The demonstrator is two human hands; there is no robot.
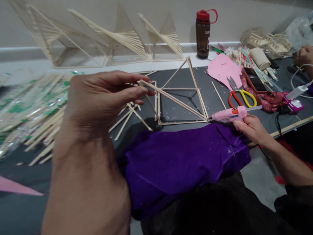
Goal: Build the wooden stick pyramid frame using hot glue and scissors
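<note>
My left hand (102, 98) is raised close to the camera, its fingers pinched on the upper end of a thin wooden stick (171, 98). That stick slants down to a corner of a stick frame (181, 94) standing on the dark mat. My right hand (251, 129) grips a pink glue gun (228, 114), whose nozzle touches the frame's lower right corner. A purple cloth (181, 163) lies over my lap below the frame.
Loose sticks (31, 111) in wrappers pile at the left. Finished stick structures (102, 39) line the back wall beside a brown bottle (202, 34). Pink paper (223, 70), scissors (241, 96), a lanyard and clutter lie at the right. Another person's hand (304, 55) shows at far right.
</note>
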